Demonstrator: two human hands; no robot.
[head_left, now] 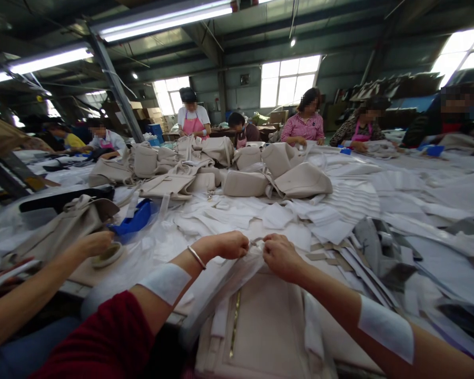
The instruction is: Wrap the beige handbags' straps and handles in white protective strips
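Observation:
A beige bag (270, 321) with a gold zipper lies right in front of me, its lower part at the bottom edge of the view. Above its top edge my left hand (234, 245) and my right hand (280, 257) are close together, fingers pinched. Between them is a small piece of pale wrapping, bunched up; whether a handle is inside it I cannot tell. From the hands a translucent plastic film (231, 289) drapes down to the left across the bag's top corner. White padding strips (313, 326) lie along the bag's sides.
Beige bags (245, 183) are heaped mid-table, with white sheets (351, 197) around them. A blue tape dispenser (136, 218) stands left, near a co-worker's hand (98, 243). Grey-and-white pieces (383, 247) and card strips (335, 255) lie right. Several people work across the table.

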